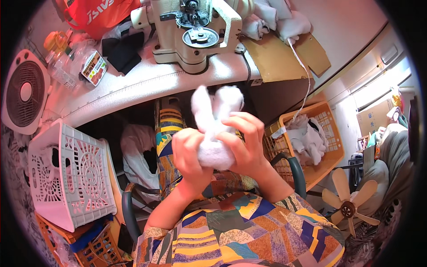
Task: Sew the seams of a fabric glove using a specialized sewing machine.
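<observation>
In the head view, I am gripping a white fluffy piece (215, 153) with both hands, holding it over my lap, short of the table (129, 89). My left hand (189, 151) is closing round its left side; my right hand (244, 140) is pressing its right side, fingers bent over the front. Two lobes are sticking up beyond my fingers.

On my right, an orange crate (327, 171) is standing tilted, holding a loose heap of white pieces (307, 140), with dark patches showing among them. A white cord (304, 66) is running down to it from more white pieces (293, 26) lying on the table.

On my left, a white basket (89, 178) is resting above a lower crate (98, 251); I cannot make out the basket's contents. A blue item (91, 233) is lying across the crate's top. By the fan (26, 89), a clear bottle (60, 66) is standing under an orange cap.
</observation>
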A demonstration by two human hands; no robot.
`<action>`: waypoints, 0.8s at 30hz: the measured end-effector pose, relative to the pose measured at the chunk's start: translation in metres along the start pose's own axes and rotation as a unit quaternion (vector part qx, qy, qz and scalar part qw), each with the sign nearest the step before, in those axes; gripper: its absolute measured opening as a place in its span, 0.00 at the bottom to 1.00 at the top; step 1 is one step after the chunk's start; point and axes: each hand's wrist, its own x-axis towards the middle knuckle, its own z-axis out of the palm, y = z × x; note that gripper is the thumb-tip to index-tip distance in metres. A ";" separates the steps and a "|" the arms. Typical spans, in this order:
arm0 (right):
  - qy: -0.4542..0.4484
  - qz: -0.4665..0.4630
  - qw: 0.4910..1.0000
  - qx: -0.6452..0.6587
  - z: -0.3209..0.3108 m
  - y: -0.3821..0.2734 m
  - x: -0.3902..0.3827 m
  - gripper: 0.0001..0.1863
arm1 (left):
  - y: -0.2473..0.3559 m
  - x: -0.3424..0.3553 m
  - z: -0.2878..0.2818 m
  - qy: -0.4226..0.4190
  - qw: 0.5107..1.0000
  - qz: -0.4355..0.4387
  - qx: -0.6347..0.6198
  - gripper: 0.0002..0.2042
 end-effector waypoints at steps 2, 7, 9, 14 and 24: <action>-0.010 -0.033 0.998 0.047 0.003 0.008 -0.002 0.17 | 0.004 0.000 -0.001 -0.013 0.995 0.092 0.039 0.17; 0.066 0.059 0.988 0.126 0.010 0.011 -0.006 0.15 | 0.016 -0.002 0.008 -0.008 0.995 0.094 0.016 0.18; 0.096 0.010 0.990 0.098 0.014 0.020 -0.005 0.14 | 0.016 -0.001 0.016 -0.008 0.999 -0.001 -0.031 0.16; 0.199 0.034 0.972 0.117 0.034 0.034 -0.009 0.16 | 0.023 -0.002 0.021 -0.054 0.993 -0.024 -0.103 0.11; -0.054 0.303 0.839 0.448 0.007 0.029 -0.003 0.27 | 0.007 0.017 0.002 -0.122 0.992 -0.032 -0.015 0.11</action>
